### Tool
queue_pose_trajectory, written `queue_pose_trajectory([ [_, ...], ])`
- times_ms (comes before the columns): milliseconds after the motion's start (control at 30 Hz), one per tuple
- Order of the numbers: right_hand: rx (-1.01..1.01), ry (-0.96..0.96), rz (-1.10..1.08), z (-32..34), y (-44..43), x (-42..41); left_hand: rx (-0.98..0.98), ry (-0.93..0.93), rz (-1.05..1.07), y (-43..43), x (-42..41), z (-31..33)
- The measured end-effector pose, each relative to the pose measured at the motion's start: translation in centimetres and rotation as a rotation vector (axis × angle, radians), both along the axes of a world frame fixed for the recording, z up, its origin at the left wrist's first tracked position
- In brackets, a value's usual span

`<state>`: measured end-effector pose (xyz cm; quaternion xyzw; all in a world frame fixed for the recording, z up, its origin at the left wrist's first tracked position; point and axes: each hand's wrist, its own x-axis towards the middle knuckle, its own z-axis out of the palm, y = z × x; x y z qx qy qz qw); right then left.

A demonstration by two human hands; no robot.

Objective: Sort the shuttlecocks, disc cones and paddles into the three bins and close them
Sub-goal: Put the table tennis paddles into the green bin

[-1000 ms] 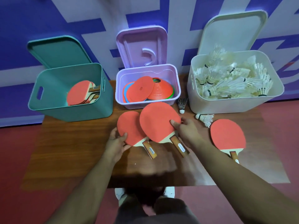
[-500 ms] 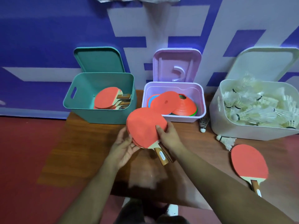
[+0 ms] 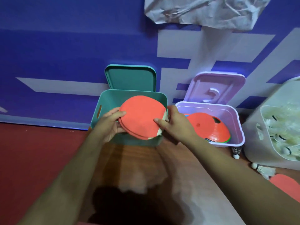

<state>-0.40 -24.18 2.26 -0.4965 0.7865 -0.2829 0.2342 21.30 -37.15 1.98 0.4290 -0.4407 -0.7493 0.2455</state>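
Both hands — left [image 3: 108, 125], right [image 3: 174, 125] — each grip clasping stacked paddles [image 3: 140, 118], above teal bin [image 3: 103, 101].

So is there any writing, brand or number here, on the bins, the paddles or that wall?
Nothing here can be read.
Wall: big white shapes on blue, cut off, spelling nothing legible.
Crumpled sheet: no writing shows.
Teal bin, purple bin: no labels.
Paddles: plain red faces; handles hidden by the right hand.
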Motion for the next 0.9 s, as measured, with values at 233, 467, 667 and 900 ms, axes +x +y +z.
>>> queue_pose_trajectory([
  [233,0.196,0.347,0.369,-2.2,-6.6,0.5,0.120,-0.081,0.051,-6.3,1.1,-4.0],
  [467,0.273,0.426,0.297,-6.4,-10.9,1.1,0.253,-0.166,0.054,-9.7,-0.5,-8.4],
  [667,0.319,0.471,0.278,-9.7,-11.3,2.2,0.123,-0.502,0.016,-11.3,-1.1,-13.6],
  [900,0.218,0.547,0.300,-9.1,-9.9,2.9,-0.447,-0.964,-0.174,-11.5,-0.3,-13.2],
])
